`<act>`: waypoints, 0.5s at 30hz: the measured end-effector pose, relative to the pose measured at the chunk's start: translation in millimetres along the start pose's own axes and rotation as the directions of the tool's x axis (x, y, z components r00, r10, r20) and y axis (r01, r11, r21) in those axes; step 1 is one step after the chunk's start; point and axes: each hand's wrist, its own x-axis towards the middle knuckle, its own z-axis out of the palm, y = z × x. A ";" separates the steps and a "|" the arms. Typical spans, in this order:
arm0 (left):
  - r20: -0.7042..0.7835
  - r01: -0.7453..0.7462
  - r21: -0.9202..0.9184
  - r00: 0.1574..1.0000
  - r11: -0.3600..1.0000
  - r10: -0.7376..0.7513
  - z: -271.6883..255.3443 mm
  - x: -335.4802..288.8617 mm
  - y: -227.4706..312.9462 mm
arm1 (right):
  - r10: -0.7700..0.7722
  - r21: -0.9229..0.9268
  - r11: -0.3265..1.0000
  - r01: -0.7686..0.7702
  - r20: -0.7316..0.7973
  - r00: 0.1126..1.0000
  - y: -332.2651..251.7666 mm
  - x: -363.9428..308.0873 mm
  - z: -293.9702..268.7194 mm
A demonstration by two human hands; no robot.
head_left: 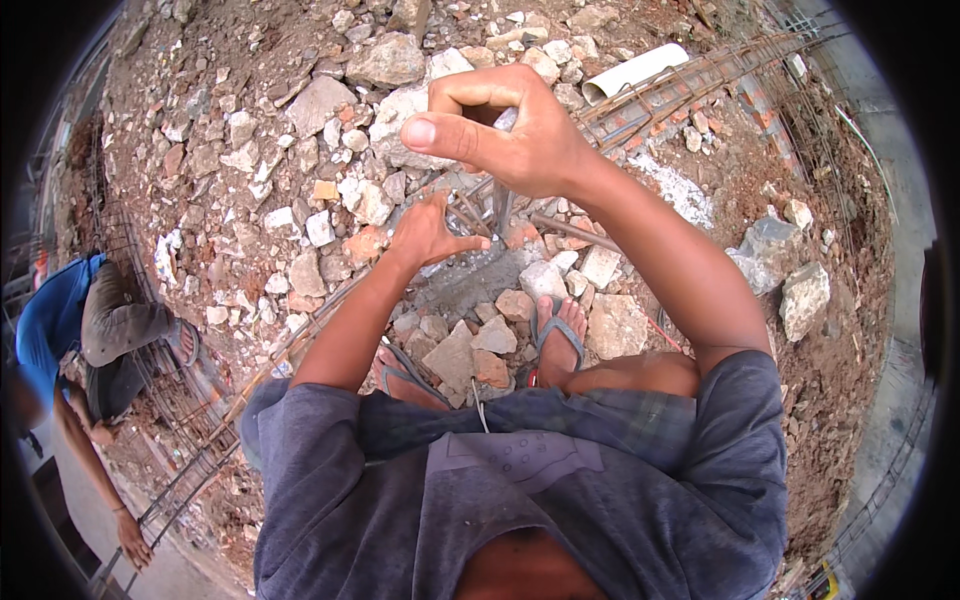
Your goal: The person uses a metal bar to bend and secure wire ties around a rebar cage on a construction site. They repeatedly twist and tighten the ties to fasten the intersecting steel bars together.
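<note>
My right hand (512, 135) is raised in front of me, its fingers curled around the top of an upright metal bar (502, 208). The bar's lower end comes down among the stones by a patch of wet grey mortar (470, 285). Lower and to the left, my left hand (430, 235) reaches forward with its thumb stretched away from the fingers. It is beside several thin rusty rods (468, 212) close to the bar. Its fingertips are partly hidden, and I see nothing held in it.
Broken stones (385, 60) and brick pieces cover the soil. Long rebar cages (700, 80) run at the upper right and lower left. A white pipe (635, 73) lies at the far right. A person in a blue shirt (60, 315) crouches at the left. My sandalled feet (560, 335) stand among stones.
</note>
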 end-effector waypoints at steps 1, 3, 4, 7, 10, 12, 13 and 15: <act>0.009 -0.008 -0.025 1.000 1.000 0.008 0.9 0.6 -2.3 | -0.022 0.062 0.998 0.023 -0.015 1.000 -2.3 -6.5 -1.9; 0.028 -0.031 -0.079 0.999 0.996 0.033 7.2 6.0 -10.3 | -0.060 0.179 0.981 0.068 -0.053 0.997 -3.9 -19.5 -4.0; 0.004 -0.065 -0.091 0.998 0.994 0.066 11.0 9.3 -14.8 | -0.037 0.214 0.976 0.043 -0.029 0.999 2.9 -25.3 -2.0; -0.039 -0.127 -0.122 0.992 0.984 0.123 20.3 15.6 -27.0 | 0.011 0.266 0.964 -0.025 0.053 0.999 14.1 -38.8 6.7; -0.021 -0.122 -0.157 0.993 0.980 0.120 26.7 19.8 -31.8 | 0.114 0.255 0.948 -0.189 0.285 0.952 2.4 -39.5 5.6; 0.005 -0.097 -0.154 0.995 0.983 0.099 21.9 18.5 -26.9 | 0.079 0.156 0.982 -0.105 0.168 0.983 -10.3 -40.7 5.0; 0.022 -0.075 -0.134 0.997 0.988 0.078 13.8 19.2 -21.7 | 0.057 0.099 0.993 -0.067 0.106 0.993 -18.8 -41.6 3.7; 0.124 0.037 -0.057 0.992 0.998 -0.030 -14.0 17.3 -3.5 | 0.022 -0.033 0.999 -0.024 -0.054 0.998 -60.9 -42.1 -15.7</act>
